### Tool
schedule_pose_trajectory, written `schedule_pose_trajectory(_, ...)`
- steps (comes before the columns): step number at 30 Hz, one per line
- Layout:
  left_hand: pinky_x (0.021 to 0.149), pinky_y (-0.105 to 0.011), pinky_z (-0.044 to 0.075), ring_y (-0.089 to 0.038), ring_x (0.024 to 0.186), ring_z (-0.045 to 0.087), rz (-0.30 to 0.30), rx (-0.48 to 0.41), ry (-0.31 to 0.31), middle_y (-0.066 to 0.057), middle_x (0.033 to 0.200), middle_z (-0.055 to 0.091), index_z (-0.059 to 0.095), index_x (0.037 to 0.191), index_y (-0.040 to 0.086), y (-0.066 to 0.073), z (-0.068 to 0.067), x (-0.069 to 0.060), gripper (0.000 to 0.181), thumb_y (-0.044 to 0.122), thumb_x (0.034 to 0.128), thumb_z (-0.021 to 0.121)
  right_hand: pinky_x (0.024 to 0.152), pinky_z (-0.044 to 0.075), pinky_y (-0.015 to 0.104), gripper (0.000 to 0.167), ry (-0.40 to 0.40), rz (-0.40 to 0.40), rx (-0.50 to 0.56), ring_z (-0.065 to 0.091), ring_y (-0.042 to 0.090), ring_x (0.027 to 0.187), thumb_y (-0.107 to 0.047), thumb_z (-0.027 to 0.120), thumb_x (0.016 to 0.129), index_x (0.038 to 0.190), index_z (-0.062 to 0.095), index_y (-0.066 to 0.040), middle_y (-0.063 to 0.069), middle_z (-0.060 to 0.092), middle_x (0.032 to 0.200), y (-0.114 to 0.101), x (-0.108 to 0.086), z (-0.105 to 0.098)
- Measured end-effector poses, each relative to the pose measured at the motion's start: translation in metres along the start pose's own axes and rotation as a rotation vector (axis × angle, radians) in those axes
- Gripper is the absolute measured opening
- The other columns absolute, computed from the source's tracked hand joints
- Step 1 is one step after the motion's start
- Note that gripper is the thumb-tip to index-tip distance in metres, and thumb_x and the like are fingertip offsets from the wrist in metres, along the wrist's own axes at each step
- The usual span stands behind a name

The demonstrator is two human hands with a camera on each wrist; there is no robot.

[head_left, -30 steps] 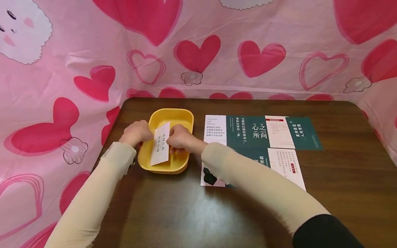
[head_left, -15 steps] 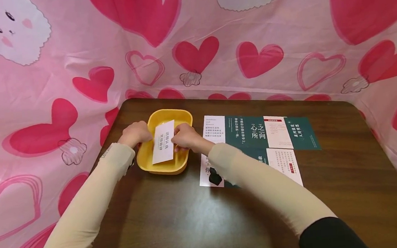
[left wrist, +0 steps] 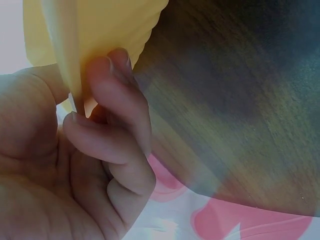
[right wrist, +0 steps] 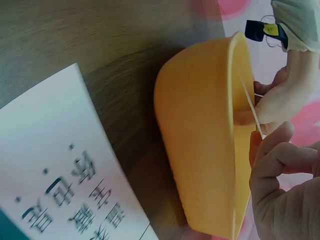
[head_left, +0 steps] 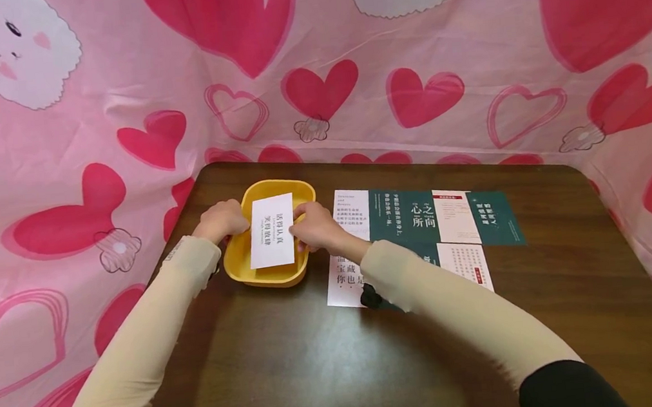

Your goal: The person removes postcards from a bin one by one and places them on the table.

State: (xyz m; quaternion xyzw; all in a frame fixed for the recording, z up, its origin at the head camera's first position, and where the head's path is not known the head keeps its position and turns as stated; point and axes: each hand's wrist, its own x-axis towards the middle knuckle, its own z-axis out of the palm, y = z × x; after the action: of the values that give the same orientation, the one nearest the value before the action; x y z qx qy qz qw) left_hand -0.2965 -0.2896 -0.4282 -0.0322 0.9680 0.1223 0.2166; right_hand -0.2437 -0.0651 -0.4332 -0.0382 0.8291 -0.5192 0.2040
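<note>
A yellow plastic basin (head_left: 232, 257) stands at the left of the table. My left hand (head_left: 221, 220) grips its left rim; in the left wrist view the fingers (left wrist: 120, 100) curl round the basin's wall. Over the basin, my right hand (head_left: 318, 227) pinches the right edge of a white card (head_left: 271, 231) printed with dark Chinese characters. The right wrist view shows that card edge-on as a thin line between thumb and fingers, just at the basin's opening. Whatever lies beneath the card in the basin is hidden.
Right of the basin, several printed cards, such as a green one (head_left: 397, 213) and a white one (head_left: 464, 266), lie in two rows. My right forearm covers part of the lower row. Pink heart-patterned cloth (head_left: 371, 51) hangs behind the brown table (head_left: 293, 361).
My right hand has turned the white card more squarely to the head view and drawn it slightly right. My left hand keeps its hold on the basin.
</note>
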Motion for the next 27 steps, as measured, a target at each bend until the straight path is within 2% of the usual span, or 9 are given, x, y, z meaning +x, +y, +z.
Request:
schedule_pose_trajectory(8, 0.062, -0.036, 0.052, -0.031, 0.069, 0.062, 0.026, 0.023, 0.028, -0.019, 0.086, 0.064, 0.061, 0.105, -0.006, 0.0, 0.001, 0.0, 0.031, 0.017, 0.0849, 0.066, 0.047, 0.041, 0.024, 0.024, 0.035, -0.051, 0.052, 0.057, 0.019, 0.051, -0.011, 0.063, 0.103, 0.126, 0.061, -0.005, 0.027, 0.069, 0.085, 0.008, -0.012, -0.017)
schedule_pose_trajectory(15, 0.066, -0.04, 0.052, -0.031, 0.072, 0.063, 0.028, 0.035, 0.02, -0.017, 0.086, 0.064, 0.063, 0.105, -0.005, -0.001, 0.006, -0.001, 0.029, 0.018, 0.0875, 0.064, 0.048, 0.041, 0.024, 0.029, 0.034, -0.037, 0.071, 0.056, 0.02, 0.054, -0.012, 0.062, 0.104, 0.132, 0.059, -0.004, 0.021, 0.068, 0.087, 0.02, -0.023, -0.03)
schedule_pose_trajectory(18, 0.066, -0.04, 0.051, -0.031, 0.072, 0.063, 0.036, 0.038, 0.028, -0.017, 0.085, 0.064, 0.063, 0.103, -0.004, -0.001, 0.006, -0.003, 0.027, 0.018, 0.0869, 0.064, 0.047, 0.039, 0.024, 0.028, 0.045, -0.041, 0.066, 0.056, 0.019, 0.054, -0.011, 0.062, 0.104, 0.131, 0.059, -0.004, 0.021, 0.068, 0.085, 0.026, -0.028, -0.036)
schedule_pose_trajectory(23, 0.062, -0.04, 0.051, -0.03, 0.067, 0.062, 0.057, 0.034, 0.045, -0.016, 0.082, 0.063, 0.063, 0.098, -0.003, -0.001, 0.003, -0.006, 0.024, 0.017, 0.0854, 0.064, 0.047, 0.038, 0.024, 0.027, 0.057, -0.052, 0.12, 0.055, 0.021, 0.054, -0.011, 0.061, 0.103, 0.129, 0.06, -0.003, 0.024, 0.066, 0.082, 0.037, -0.032, -0.049)
schedule_pose_trajectory(25, 0.061, -0.04, 0.051, -0.03, 0.067, 0.062, 0.058, 0.03, 0.04, -0.016, 0.082, 0.063, 0.064, 0.098, -0.002, -0.002, 0.002, -0.003, 0.023, 0.017, 0.0853, 0.063, 0.047, 0.036, 0.024, 0.029, 0.055, -0.057, 0.14, 0.053, 0.019, 0.053, -0.01, 0.06, 0.103, 0.131, 0.059, -0.002, 0.022, 0.066, 0.08, 0.041, -0.033, -0.053)
schedule_pose_trajectory(27, 0.062, -0.041, 0.052, -0.031, 0.068, 0.063, 0.053, 0.027, 0.028, -0.017, 0.083, 0.064, 0.064, 0.098, -0.003, -0.006, 0.003, 0.005, 0.024, 0.018, 0.0853, 0.064, 0.046, 0.036, 0.024, 0.032, 0.059, -0.063, 0.143, 0.052, 0.018, 0.052, -0.01, 0.059, 0.103, 0.133, 0.058, -0.001, 0.017, 0.067, 0.079, 0.045, -0.035, -0.058)
